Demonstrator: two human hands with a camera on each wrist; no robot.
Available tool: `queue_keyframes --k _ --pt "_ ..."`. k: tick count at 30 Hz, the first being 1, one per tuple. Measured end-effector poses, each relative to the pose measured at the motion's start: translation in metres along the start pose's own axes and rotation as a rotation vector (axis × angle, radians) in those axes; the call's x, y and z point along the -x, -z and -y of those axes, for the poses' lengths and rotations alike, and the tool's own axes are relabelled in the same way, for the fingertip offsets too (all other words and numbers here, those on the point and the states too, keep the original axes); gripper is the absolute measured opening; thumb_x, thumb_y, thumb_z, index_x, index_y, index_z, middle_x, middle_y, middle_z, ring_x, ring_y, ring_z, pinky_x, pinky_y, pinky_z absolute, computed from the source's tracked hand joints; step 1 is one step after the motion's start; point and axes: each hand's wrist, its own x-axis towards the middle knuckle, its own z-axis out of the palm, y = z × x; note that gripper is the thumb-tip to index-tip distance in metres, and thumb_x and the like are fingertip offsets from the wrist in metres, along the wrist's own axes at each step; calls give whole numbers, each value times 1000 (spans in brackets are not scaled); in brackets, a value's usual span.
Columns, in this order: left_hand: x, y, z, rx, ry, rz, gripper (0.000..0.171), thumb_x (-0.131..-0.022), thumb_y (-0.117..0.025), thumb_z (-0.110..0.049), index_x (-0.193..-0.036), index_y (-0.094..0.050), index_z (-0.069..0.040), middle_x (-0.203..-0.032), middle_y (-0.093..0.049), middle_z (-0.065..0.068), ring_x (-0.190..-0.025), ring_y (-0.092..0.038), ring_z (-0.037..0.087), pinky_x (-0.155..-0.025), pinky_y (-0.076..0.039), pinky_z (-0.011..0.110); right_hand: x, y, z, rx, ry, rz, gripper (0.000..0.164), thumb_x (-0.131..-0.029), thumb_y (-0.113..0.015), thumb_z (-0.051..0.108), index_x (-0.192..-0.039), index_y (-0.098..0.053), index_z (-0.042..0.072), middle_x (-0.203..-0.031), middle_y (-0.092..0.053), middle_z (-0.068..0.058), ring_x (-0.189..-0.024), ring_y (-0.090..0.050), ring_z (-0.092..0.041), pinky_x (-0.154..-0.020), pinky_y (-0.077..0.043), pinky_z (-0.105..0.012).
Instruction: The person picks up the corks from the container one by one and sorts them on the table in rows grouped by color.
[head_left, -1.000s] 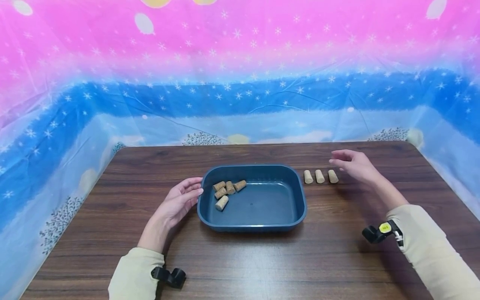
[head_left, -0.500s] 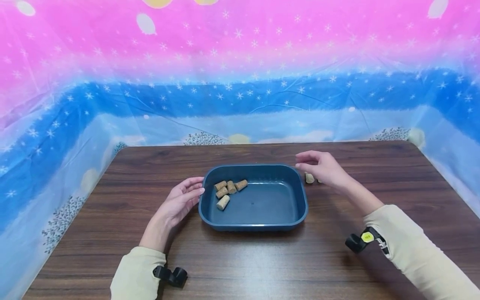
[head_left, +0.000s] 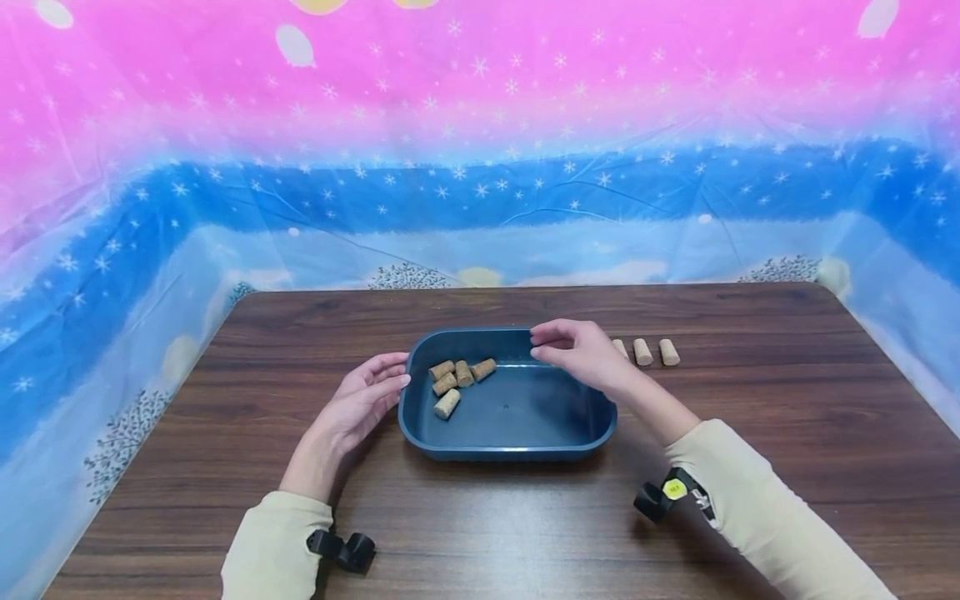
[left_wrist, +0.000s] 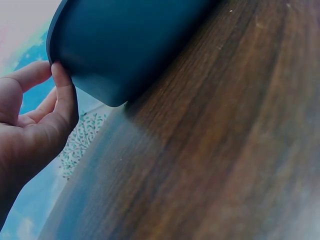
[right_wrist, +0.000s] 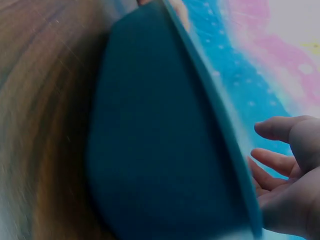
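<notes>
A dark blue plastic tub (head_left: pixel 510 454) stands on the table with several corks (head_left: pixel 462 374) grouped at its left end. My left hand (head_left: pixel 363 400) holds the tub's left rim; in the left wrist view, thumb and finger (left_wrist: pixel 62 92) meet at that rim. Above the tub's right back part is my right hand (head_left: pixel 585 354). Its thumb and fingers are apart with nothing between them, as the right wrist view shows beside the tub wall (right_wrist: pixel 150 125). Three paler corks (head_left: pixel 642 352) stand in a row right of the tub, the leftmost partly hidden by the right hand.
The brown wood-grain table (head_left: pixel 300 325) reaches to a pink and blue snowflake cloth (head_left: pixel 480 192) hung behind and at both sides. Black wrist-worn cameras (head_left: pixel 352 552) sit near both cream sleeves.
My right hand has moved left from beyond the row of corks, across them and over the tub. The left hand stays at the rim. The corks keep their places.
</notes>
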Motion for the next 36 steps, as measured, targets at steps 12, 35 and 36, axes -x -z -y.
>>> queue_keyframes --k 12,35,36 --pt "1 0 -2 -10 -17 10 37 -96 -54 3 -131 -43 5 -105 -55 6 -92 -58 12 -83 -51 22 -10 -46 14 73 7 136 37 -92 -66 16 -125 -61 0 -114 -65 -9 -104 -60 -22 -85 -52 -35" --pt "1 0 -1 -2 -18 25 38 -96 -54 2 -132 -42 6 -105 -55 7 -91 -59 12 -84 -51 22 -24 -102 27 332 66 151 33 -88 -73 18 -116 -68 2 -107 -68 -9 -96 -62 -19 -84 -51 -33" --pt "1 0 -1 -2 -18 25 38 -96 -54 2 -132 -42 5 -105 -55 7 -91 -59 12 -84 -51 22 -25 -103 27 345 73 146 33 -87 -73 19 -115 -68 3 -106 -69 -8 -93 -62 -18 -82 -51 -33"
